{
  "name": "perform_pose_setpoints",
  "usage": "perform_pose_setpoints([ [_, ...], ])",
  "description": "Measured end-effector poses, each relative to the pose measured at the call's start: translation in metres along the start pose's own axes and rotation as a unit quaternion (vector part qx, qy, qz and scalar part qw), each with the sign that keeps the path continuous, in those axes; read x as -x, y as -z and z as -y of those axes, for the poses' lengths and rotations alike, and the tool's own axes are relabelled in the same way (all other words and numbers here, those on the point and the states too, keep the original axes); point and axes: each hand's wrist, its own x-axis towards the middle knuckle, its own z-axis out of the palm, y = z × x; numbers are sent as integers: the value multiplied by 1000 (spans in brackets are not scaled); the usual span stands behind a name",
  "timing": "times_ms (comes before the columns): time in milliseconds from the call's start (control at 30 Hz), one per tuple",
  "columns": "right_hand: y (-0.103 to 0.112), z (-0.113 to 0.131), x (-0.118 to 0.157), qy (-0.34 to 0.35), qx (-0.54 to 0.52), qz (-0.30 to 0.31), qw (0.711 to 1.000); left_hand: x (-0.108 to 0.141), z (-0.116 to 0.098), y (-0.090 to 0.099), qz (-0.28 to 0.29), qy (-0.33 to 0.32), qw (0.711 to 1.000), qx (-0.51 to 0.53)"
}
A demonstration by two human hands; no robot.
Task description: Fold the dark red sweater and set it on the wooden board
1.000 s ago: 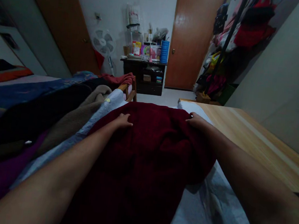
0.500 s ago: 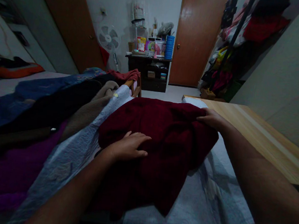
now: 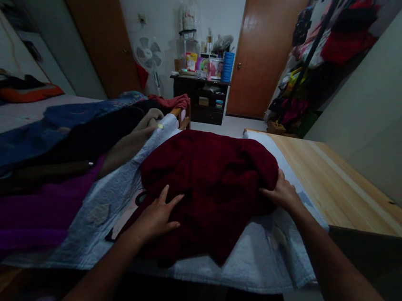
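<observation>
A dark red garment (image 3: 216, 171) with a folded-in right side lies on a pale blue quilted cloth (image 3: 260, 267). My left hand (image 3: 158, 218) rests on its lower left part with the fingers spread, holding nothing. At the garment's right edge is my right hand (image 3: 284, 193), its thumb on the red fabric and its fingers stretched along the edge, apart from the thumb. Beside my left wrist, a pinkish printed flat item (image 3: 127, 217) with a dark corner shows partly from under the garment.
Purple clothing (image 3: 36, 214), a brown garment (image 3: 125, 147) and blue jeans (image 3: 68, 112) lie to the left. A wooden tabletop (image 3: 337, 184) stands at the right. Farther back are a fan (image 3: 149, 54), a dark cabinet (image 3: 182, 91) and hanging clothes (image 3: 344, 46).
My right hand has moved nearer along the garment's right side, whose edge now lies farther in. My left hand has shifted left and nearer, with its fingers more spread.
</observation>
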Motion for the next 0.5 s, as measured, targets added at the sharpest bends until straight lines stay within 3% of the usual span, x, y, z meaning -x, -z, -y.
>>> perform_pose_setpoints([
  [133,2,1,1,-26,-6,2,1000,-14,6,-10,-39,23,999,-30],
  [267,16,7,-13,-17,-171,-11,985,-30,19,-8,-96,19,995,-4],
  [367,39,16,-31,-50,-353,-34,934,-39,28,12,-172,55,980,83],
  [500,81,26,-59,-91,-517,-130,841,-44,37,57,-354,109,912,175],
])
